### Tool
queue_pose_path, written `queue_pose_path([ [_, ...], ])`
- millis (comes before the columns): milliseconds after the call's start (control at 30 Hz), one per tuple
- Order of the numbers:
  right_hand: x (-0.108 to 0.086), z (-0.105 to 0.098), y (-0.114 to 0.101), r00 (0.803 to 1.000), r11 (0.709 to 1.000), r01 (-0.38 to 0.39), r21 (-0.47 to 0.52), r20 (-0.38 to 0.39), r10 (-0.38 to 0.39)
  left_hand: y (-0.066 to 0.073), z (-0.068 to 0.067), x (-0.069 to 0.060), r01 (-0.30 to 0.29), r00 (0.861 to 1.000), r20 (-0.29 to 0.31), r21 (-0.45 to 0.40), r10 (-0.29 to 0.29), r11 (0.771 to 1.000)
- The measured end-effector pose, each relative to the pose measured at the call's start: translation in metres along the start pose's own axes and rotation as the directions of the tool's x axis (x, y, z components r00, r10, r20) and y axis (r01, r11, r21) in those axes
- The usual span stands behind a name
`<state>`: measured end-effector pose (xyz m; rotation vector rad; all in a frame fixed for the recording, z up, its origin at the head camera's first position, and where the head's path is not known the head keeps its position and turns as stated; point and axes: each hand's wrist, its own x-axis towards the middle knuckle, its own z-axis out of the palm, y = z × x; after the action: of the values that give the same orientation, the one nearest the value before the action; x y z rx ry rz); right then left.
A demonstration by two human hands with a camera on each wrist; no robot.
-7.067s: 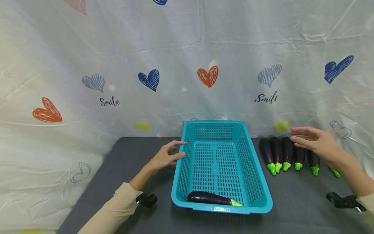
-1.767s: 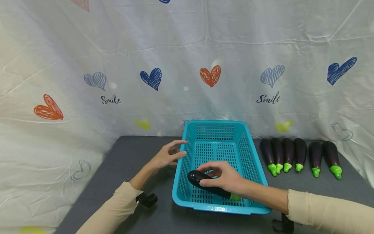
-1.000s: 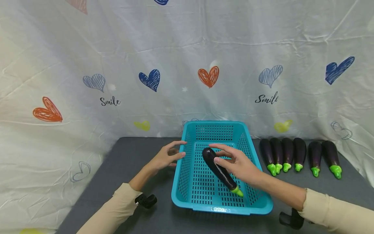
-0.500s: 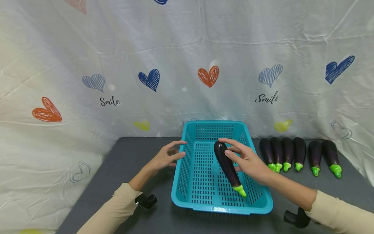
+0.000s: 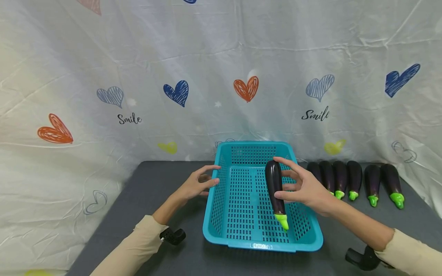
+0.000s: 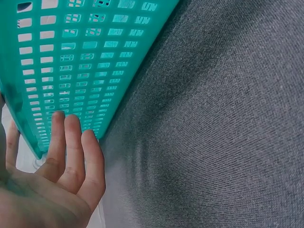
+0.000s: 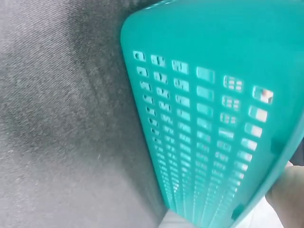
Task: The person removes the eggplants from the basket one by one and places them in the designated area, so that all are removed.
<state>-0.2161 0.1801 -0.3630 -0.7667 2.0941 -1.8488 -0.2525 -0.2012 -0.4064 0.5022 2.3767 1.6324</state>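
Observation:
My right hand (image 5: pixel 304 188) grips a dark purple eggplant (image 5: pixel 274 184) between thumb and fingers, over the right half of a turquoise plastic basket (image 5: pixel 262 246). The eggplant points almost straight front to back, its green stem end nearest me. Whether it touches the basket floor, I cannot tell. At the basket's left rim, my left hand (image 5: pixel 198 184) rests with thumb and index fingertips on the edge; its other fingers lie loosely beside the slotted outer wall, as the left wrist view shows. In the right wrist view, the basket wall hides most of the right hand (image 7: pixel 289 190).
Several more eggplants (image 5: pixel 354 178) lie in a row on the dark grey table (image 5: pixel 165 176), right of the basket; my right hand partly covers the nearest ones. Behind the table hangs a pale curtain (image 5: pixel 207 122) printed with hearts.
My right hand came from the eggplant row to the one lying along the basket's front, took hold of it, turned it lengthwise and carried it right. My left hand stayed at the rim.

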Motion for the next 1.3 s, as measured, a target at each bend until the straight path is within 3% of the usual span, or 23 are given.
queue_pose_path([
  [600, -0.023, -0.034, -0.016, 0.985, 0.998, 0.059, 0.019, -0.164, -0.056, -0.002, 0.0, 0.002, -0.013, 1.0, 0.001, 0.0, 0.013, 1.0],
  [833, -0.037, -0.054, -0.018, 0.968, 0.998, 0.044, -0.037, -0.244, -0.052, -0.002, 0.001, 0.001, -0.019, 1.0, 0.0, -0.016, 0.019, 1.0],
  [1133, -0.056, -0.082, -0.015, 0.952, 0.994, 0.099, 0.052, -0.296, -0.08, -0.001, 0.001, 0.001, -0.014, 1.0, 0.004, -0.007, 0.014, 1.0],
  [1300, -0.065, -0.093, -0.011, 0.934, 0.998, 0.061, 0.021, -0.353, -0.05, -0.001, 0.0, 0.001, -0.019, 1.0, 0.003, -0.005, 0.019, 1.0],
])
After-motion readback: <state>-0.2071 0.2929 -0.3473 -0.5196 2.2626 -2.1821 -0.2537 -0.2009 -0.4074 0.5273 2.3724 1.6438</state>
